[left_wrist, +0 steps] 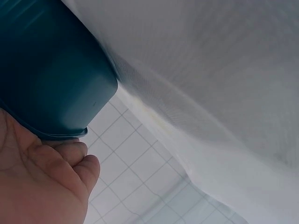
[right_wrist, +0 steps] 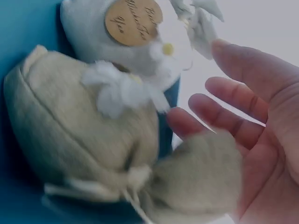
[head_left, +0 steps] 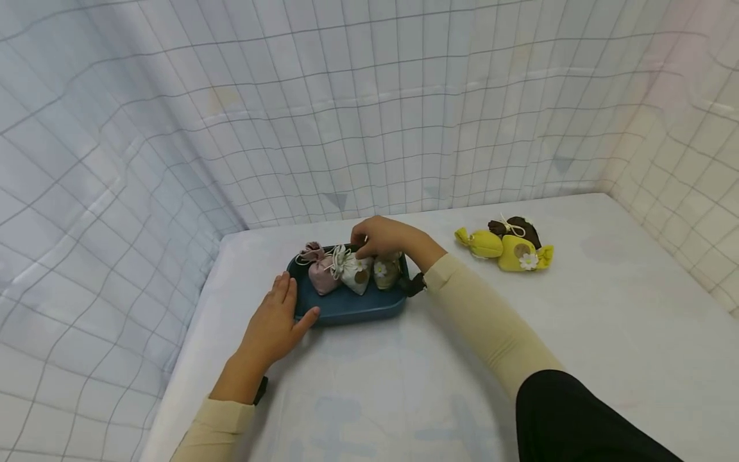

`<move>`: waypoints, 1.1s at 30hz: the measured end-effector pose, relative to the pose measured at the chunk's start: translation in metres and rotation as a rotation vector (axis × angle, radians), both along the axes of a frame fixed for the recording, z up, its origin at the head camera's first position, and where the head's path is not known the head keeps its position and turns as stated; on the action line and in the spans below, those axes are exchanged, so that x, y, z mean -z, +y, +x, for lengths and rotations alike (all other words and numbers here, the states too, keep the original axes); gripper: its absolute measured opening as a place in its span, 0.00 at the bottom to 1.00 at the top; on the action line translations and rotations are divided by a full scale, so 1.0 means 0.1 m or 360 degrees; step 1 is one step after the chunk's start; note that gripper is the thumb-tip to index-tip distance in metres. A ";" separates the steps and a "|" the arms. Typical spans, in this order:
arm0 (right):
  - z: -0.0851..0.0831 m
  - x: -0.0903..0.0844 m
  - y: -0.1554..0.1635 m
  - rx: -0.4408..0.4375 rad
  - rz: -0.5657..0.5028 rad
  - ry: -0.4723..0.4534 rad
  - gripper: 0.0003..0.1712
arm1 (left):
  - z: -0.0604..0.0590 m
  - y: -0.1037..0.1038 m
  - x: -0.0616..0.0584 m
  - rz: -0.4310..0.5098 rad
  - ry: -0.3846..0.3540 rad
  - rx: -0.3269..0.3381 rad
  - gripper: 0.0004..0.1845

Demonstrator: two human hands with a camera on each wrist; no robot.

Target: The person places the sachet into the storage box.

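Observation:
A blue tray (head_left: 352, 313) stands on the white table, holding a pink drawstring pouch (head_left: 323, 277), a white pouch (head_left: 352, 274) with a round tag, and a beige pouch (head_left: 386, 274) with a white flower. Flat against the tray's left end, my left hand (head_left: 272, 327) touches its rim with straight fingers. My right hand (head_left: 385, 236) reaches over the back of the tray, above the white and beige pouches. In the right wrist view its fingers (right_wrist: 224, 116) are spread and relaxed; the thumb comes near the white pouch's neck, and the beige pouch's gathered end lies before the palm.
Right of the tray lie two yellow pouches, one plain (head_left: 485, 244) and one with a tag and flower (head_left: 510, 254), touching a dark brown pouch (head_left: 528, 231). Grid-patterned curtains (head_left: 358, 115) enclose the table's back and sides. A black shape (head_left: 571, 417) covers the lower right.

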State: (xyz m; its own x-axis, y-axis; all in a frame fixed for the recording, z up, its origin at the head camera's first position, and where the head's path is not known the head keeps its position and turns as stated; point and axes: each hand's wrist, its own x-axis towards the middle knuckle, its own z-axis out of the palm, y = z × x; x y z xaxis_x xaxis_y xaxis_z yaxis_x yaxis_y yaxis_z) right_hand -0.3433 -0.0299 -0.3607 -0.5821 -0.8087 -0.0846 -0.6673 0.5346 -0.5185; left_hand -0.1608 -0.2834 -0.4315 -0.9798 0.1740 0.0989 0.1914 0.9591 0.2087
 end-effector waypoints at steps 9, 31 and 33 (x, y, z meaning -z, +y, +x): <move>-0.01 -0.08 0.32 0.0060 -0.0144 0.0002 0.19 | 0.01 0.01 -0.02 0.0005 0.0012 0.0002 0.49; -0.02 0.04 1.50 0.0461 -0.0094 0.0275 0.22 | 0.00 0.03 -0.03 -0.0001 -0.0022 -0.0013 0.49; -0.02 0.08 1.60 0.0490 -0.0080 0.0293 0.22 | 0.00 0.03 -0.02 -0.0003 -0.0022 -0.0014 0.49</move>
State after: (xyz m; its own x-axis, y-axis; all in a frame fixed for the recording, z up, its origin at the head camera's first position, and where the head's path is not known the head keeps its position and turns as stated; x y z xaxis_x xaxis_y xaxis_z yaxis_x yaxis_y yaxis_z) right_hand -0.3451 0.1296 -0.3689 -0.8009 -0.5935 0.0796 -0.5635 0.7020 -0.4356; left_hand -0.1609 -0.2808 -0.4294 -0.9825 0.1656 0.0853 0.1801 0.9611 0.2096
